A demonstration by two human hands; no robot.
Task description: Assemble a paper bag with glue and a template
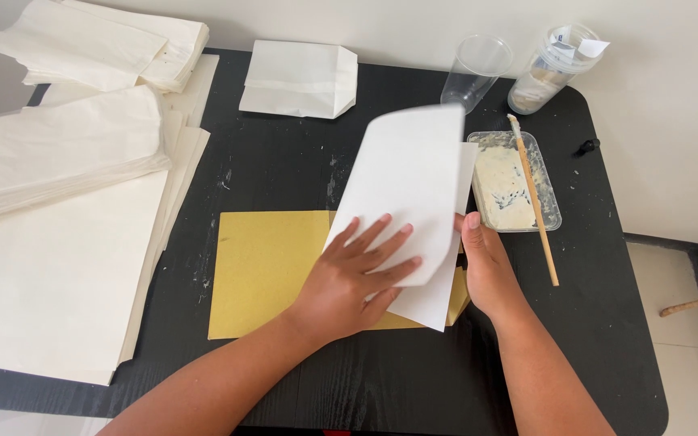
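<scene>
Paper sheet: white sheet (409, 186), plain and unprinted, folded over on itself, its upper flap lifted and slightly blurred; I saw a second layer showing under the flap's right edge and lower corner.
Position: it lay at the middle of the black surface (284, 161), its lower part over the right end of a yellow card (264, 270).
Left hand: my left hand (353, 278) pressed flat on the sheet's lower left, fingers (381, 234) spread apart, gripping nothing.
Right hand: my right hand (486, 270) rested at the sheet's right edge, thumb touching the paper; whether the other fingers were curled under it I could not tell.
Glue tray: a clear plastic tray (555, 202) of whitish paste sat just right of the sheet, a wooden-handled brush (536, 206) lying across it.
Behind: a clear cup (478, 69) and a jar (547, 73) stood near the far edge.
Left side: stacks of white paper bags (58, 149) and one folded bag (300, 77).
</scene>
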